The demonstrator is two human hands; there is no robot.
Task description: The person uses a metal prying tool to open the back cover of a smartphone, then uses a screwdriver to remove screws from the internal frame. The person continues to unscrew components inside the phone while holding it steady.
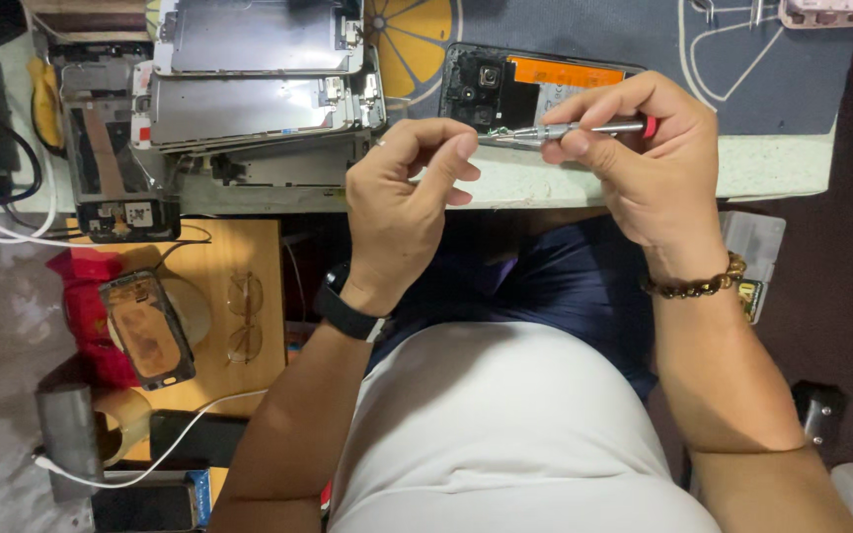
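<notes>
Both hands, left (402, 192) and right (644, 158), pinch a screwdriver (565, 129) over an opened phone (505, 94) beside stacked frames (259, 89).

Even, fairly bright light from above, warm cast. Metal plates (249, 74) upper left catch soft glare, pale sheen w/ no blown-out spots. White shirt (505, 434) bottom centre is brightest, near overexposed, little fabric detail. Lap area mid-frame falls into deep shadow under the bench edge (762, 173); right edge also dark. Hands (535, 168) throw only faint shadows. Focus decent at centre, slightly soft overall, compression smear. Lower left corner looks blurry and muddy. Mild wide-angle stretch toward the corners.
</notes>
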